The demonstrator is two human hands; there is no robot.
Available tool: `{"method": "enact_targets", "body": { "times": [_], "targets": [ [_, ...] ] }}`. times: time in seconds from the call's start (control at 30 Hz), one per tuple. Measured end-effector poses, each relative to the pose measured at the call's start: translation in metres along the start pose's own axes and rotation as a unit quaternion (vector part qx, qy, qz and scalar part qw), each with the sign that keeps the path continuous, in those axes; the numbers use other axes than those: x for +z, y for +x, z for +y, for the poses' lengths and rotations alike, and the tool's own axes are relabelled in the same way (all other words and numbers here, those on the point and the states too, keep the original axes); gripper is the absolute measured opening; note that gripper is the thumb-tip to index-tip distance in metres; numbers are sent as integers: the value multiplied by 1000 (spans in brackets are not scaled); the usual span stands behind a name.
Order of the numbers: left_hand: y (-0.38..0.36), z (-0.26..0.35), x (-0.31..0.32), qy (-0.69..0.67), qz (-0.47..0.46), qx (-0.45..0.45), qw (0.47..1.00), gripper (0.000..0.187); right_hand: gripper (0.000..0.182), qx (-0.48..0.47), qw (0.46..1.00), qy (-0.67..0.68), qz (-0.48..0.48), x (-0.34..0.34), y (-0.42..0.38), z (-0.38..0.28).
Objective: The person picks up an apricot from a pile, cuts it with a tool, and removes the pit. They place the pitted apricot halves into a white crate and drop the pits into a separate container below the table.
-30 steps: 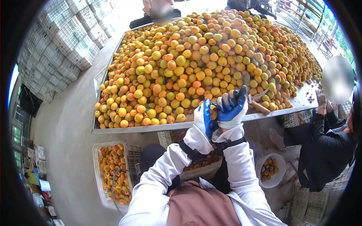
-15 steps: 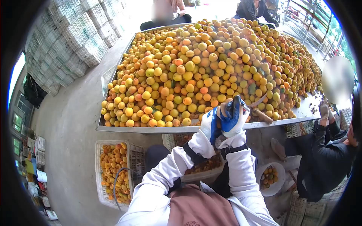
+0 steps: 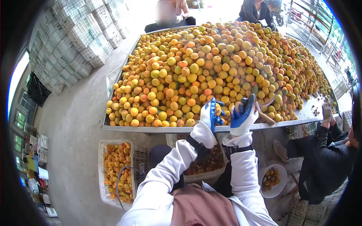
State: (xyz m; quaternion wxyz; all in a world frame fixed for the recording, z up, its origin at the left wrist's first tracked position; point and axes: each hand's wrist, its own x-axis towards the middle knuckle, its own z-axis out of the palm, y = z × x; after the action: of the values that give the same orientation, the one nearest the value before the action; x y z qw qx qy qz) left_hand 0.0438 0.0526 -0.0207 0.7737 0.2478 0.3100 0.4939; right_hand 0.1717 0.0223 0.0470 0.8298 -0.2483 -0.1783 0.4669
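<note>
Both my hands wear white gloves with blue coating and are apart over the near edge of the apricot pile (image 3: pixel 181 71). My left hand (image 3: pixel 211 116) is curled around an apricot (image 3: pixel 218 109), part of which shows between the blue fingers. Close to its right, my right hand (image 3: pixel 242 116) has its fingers bent, dark at the tips; I cannot tell what is in them. Just right of that hand, a wooden-handled tool (image 3: pixel 266 116) lies at the table's edge, and a curved blade (image 3: pixel 268 102) shows beside it against the fruit.
The metal table (image 3: pixel 158 129) has a raised rim. Below stand a crate of split apricots (image 3: pixel 117 171), another crate (image 3: pixel 205 175) between my legs and a white bucket (image 3: pixel 272 190) with fruit. A person (image 3: pixel 320 162) sits at right; two more sit across. Stacked crates (image 3: pixel 75 37) rise at left.
My hands were together over the table edge; now they have separated, the left to the left and the right slightly to the right. An apricot now shows in my left hand.
</note>
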Motion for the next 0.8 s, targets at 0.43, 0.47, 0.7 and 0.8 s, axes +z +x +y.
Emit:
{"method": "enact_targets", "body": {
  "times": [0.43, 0.47, 0.7, 0.8],
  "targets": [
    [4, -6, 11, 40, -14, 180, 983, 30, 21, 159, 920, -347, -85, -16, -9, 24],
    [0, -5, 13, 35, -13, 161, 986, 31, 20, 156, 912, -366, -97, -14, -10, 21],
    [-15, -8, 11, 15, -19, 196, 980, 31, 33, 36, 810, -566, -150, -24, -17, 24],
    [-28, 3, 17, 9, -23, 165, 986, 30, 30, 27, 828, -534, -171, -13, -26, 11]
  ]
}}
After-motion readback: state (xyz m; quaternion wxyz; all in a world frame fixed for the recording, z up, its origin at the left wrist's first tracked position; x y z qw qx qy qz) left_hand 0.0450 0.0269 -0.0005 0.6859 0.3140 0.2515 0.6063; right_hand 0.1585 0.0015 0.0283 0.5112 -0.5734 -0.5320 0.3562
